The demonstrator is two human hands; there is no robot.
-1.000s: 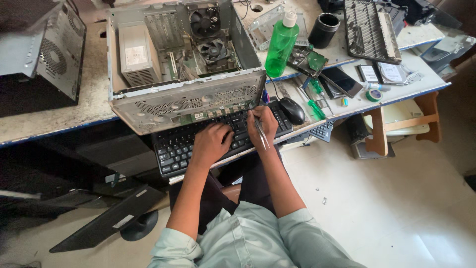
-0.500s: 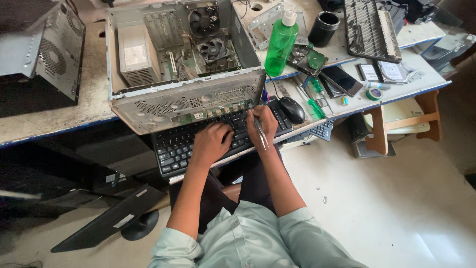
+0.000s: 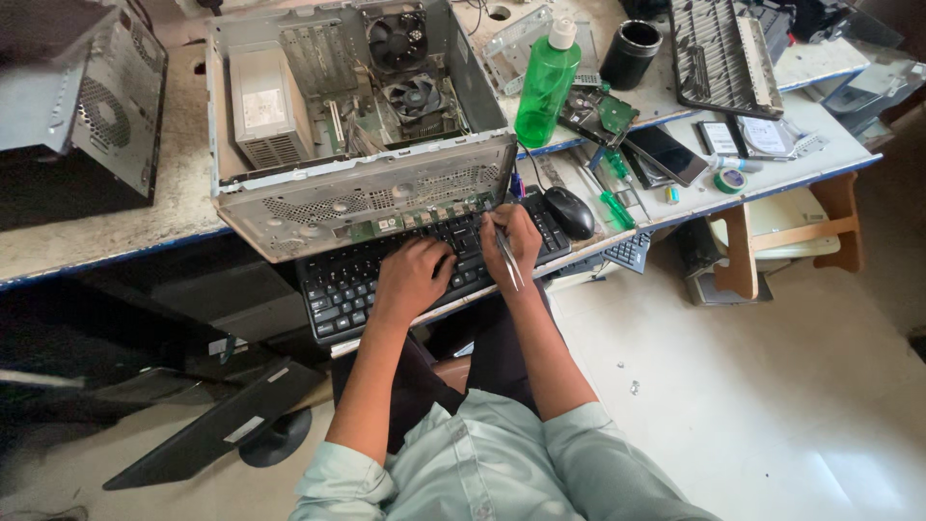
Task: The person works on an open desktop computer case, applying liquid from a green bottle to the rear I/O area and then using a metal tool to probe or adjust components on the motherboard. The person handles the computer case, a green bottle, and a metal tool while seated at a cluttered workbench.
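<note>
left hand (image 3: 413,278) flat on black keyboard (image 3: 338,285), tweezers (image 3: 507,253) in right hand (image 3: 511,234) grip

The left hand (image 3: 413,275) rests palm down on the keys of a flat black computer keyboard (image 3: 338,285) at the edge of the pale workbench (image 3: 145,222). The right hand (image 3: 511,236) is on the same keyboard and holds a thin metal tool (image 3: 507,256); its kind I cannot tell. Just behind the keyboard lies an open grey metal computer case (image 3: 357,116) with two fans inside. A black mouse (image 3: 569,212) is beside the right hand, and a green plastic bottle (image 3: 546,82) stands further back.
</note>
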